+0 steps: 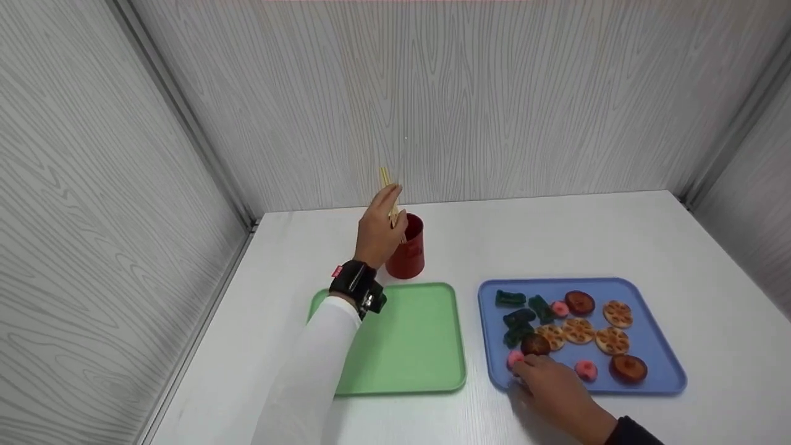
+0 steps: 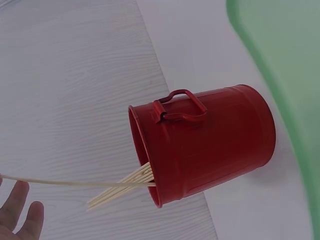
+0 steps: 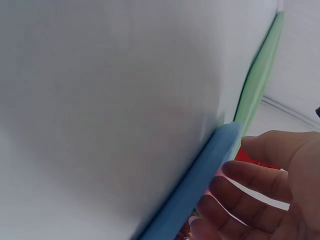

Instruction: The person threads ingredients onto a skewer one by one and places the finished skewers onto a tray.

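Note:
My left hand (image 1: pixel 378 233) is over the mouth of a red metal cup (image 2: pixel 215 145) with a wire handle. Between its fingers it pinches one thin wooden skewer (image 2: pixel 90 183), whose lower end is still inside the cup; the thumb side is cut off in the left wrist view. A bundle of skewers (image 2: pixel 117 191) leans out of the same cup. Down at the near left corner of a blue tray (image 1: pixel 664 346), my right hand (image 1: pixel 556 392) has relaxed, slightly bent fingers, thumb apart from them. Its fingertips overlap a small pink piece (image 1: pixel 514 358).
Toy-like food lies on the blue tray: dark green pieces (image 1: pixel 519 317), holed lotus root slices (image 1: pixel 578 330), round brown pieces (image 1: pixel 628 368) and another pink piece (image 1: pixel 586 369). A green tray (image 1: pixel 414 346) sits left of it, partly under my left arm. Grey wood-grain panels (image 1: pixel 463 111) enclose the table.

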The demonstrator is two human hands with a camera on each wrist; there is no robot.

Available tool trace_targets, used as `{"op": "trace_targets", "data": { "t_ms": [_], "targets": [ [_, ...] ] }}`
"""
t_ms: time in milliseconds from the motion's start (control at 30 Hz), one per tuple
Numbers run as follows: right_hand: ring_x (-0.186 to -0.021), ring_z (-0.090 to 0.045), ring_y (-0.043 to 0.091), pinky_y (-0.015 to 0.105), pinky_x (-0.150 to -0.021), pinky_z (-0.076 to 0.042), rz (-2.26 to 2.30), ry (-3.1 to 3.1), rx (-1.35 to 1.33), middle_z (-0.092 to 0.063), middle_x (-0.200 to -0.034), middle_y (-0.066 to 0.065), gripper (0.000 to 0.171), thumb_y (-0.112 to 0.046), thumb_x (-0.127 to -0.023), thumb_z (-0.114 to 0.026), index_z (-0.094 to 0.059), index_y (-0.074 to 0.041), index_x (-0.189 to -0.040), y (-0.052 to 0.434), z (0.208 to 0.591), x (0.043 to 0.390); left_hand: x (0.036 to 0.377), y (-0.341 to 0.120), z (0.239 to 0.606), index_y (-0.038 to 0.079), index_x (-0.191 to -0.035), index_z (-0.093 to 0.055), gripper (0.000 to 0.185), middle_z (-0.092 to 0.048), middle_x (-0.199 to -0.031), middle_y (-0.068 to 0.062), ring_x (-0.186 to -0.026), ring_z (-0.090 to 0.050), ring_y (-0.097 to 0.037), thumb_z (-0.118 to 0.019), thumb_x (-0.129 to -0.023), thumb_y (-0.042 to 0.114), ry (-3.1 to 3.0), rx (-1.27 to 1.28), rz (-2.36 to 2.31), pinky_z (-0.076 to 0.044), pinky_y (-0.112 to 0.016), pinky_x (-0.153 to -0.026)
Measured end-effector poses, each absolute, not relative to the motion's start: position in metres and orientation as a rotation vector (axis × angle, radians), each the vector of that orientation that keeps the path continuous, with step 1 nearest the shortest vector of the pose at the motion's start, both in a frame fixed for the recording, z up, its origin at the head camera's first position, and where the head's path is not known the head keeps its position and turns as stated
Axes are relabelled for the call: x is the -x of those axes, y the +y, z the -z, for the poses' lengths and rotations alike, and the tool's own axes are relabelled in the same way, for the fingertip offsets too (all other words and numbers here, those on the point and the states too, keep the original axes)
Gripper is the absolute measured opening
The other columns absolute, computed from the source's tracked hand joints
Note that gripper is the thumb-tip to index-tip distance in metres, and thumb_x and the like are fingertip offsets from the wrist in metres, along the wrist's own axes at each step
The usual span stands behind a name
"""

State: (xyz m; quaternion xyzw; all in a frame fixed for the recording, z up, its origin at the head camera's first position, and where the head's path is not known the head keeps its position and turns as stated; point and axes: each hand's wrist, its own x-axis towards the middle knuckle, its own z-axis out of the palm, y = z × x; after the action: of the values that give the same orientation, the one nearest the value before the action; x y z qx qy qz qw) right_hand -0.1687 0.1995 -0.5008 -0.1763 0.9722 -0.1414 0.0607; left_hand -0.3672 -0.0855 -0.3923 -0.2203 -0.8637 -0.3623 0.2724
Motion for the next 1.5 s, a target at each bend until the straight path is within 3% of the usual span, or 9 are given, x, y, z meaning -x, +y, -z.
{"op": "trace_targets", "data": {
  "t_ms": [167, 333, 433, 600, 800, 1000, 1233, 1500],
  "targets": [
    [-0.069, -0.047, 0.009, 0.027, -0.058, -0.044, 0.490, 3.099, 0.643, -0.051, -0.074, -0.007, 0.010, -0.020, -0.085, -0.075, -0.067, -0.014, -0.087, 0.200, 0.492, 0.171, 0.357, -0.084, 0.389, -0.001, -0.137, -0.052, 0.043, -0.052, -0.140, -0.014, -0.130, -0.048, -0.024, -0.056, -0.095, 0.008, -2.299, 0.705, 0.750, -0.039, -0.035, -0.108],
    [-0.076, -0.056, 0.011, 0.032, -0.068, -0.053, 0.570, 3.206, 0.590, -0.058, -0.081, -0.005, 0.010, -0.020, -0.084, -0.076, -0.068, -0.015, -0.084, 0.198, 0.481, 0.175, 0.345, -0.082, 0.391, 0.000, -0.137, -0.053, 0.043, -0.053, -0.138, -0.013, -0.128, -0.050, -0.024, -0.059, -0.095, 0.010, -2.241, 0.821, 0.626, -0.042, -0.037, -0.105],
    [-0.078, -0.059, 0.014, 0.035, -0.069, -0.055, 0.653, 3.302, 0.603, -0.062, -0.083, -0.002, 0.012, -0.013, -0.080, -0.080, -0.069, -0.013, -0.084, 0.197, 0.475, 0.178, 0.338, -0.080, 0.394, 0.000, -0.135, -0.055, 0.044, -0.055, -0.137, -0.013, -0.124, -0.053, -0.023, -0.062, -0.093, 0.008, -2.226, 0.895, 0.623, -0.045, -0.037, -0.103],
    [-0.071, -0.060, 0.012, 0.028, -0.060, -0.054, 0.826, 3.467, 0.785, -0.064, -0.081, 0.001, 0.020, 0.000, -0.071, -0.084, -0.072, -0.007, -0.085, 0.194, 0.461, 0.187, 0.325, -0.075, 0.403, 0.000, -0.132, -0.058, 0.044, -0.057, -0.135, -0.011, -0.120, -0.056, -0.022, -0.067, -0.089, 0.003, -2.238, 1.021, 0.623, -0.047, -0.033, -0.100],
    [-0.074, -0.061, 0.013, 0.030, -0.062, -0.055, 0.871, 3.512, 0.772, -0.068, -0.086, 0.002, 0.020, -0.002, -0.075, -0.082, -0.074, -0.007, -0.092, 0.190, 0.446, 0.196, 0.317, -0.067, 0.422, 0.002, -0.123, -0.065, 0.039, -0.064, -0.125, -0.009, -0.115, -0.060, -0.018, -0.074, -0.085, 0.005, -2.199, 1.079, 0.560, -0.047, -0.026, -0.098],
    [-0.073, -0.060, 0.015, 0.033, -0.065, -0.056, 0.852, 3.511, 0.727, -0.069, -0.085, 0.003, 0.017, -0.004, -0.077, -0.082, -0.074, -0.007, -0.092, 0.188, 0.442, 0.198, 0.311, -0.058, 0.435, 0.001, -0.115, -0.068, 0.029, -0.067, -0.117, -0.010, -0.109, -0.064, -0.018, -0.070, -0.087, -0.002, -2.199, 1.069, 0.795, -0.050, -0.021, -0.091],
    [-0.073, -0.064, 0.018, 0.033, -0.065, -0.058, 0.862, 3.504, 0.765, -0.069, -0.083, 0.005, 0.017, 0.001, -0.076, -0.081, -0.074, -0.005, -0.090, 0.189, 0.443, 0.201, 0.304, -0.051, 0.440, -0.004, -0.117, -0.066, 0.029, -0.064, -0.119, -0.017, -0.093, -0.069, -0.020, -0.061, -0.090, -0.011, -2.242, 1.049, 1.226, -0.054, -0.019, -0.080],
    [-0.070, -0.064, 0.016, 0.031, -0.061, -0.056, 0.871, 3.538, 0.881, -0.067, -0.077, 0.002, 0.020, 0.005, -0.072, -0.082, -0.073, -0.007, -0.086, 0.189, 0.447, 0.204, 0.296, -0.043, 0.447, -0.001, -0.110, -0.070, 0.025, -0.065, -0.110, -0.014, -0.084, -0.069, -0.014, -0.064, -0.088, -0.010, -2.284, 1.008, 1.319, -0.054, -0.016, -0.075]
  ]
}}
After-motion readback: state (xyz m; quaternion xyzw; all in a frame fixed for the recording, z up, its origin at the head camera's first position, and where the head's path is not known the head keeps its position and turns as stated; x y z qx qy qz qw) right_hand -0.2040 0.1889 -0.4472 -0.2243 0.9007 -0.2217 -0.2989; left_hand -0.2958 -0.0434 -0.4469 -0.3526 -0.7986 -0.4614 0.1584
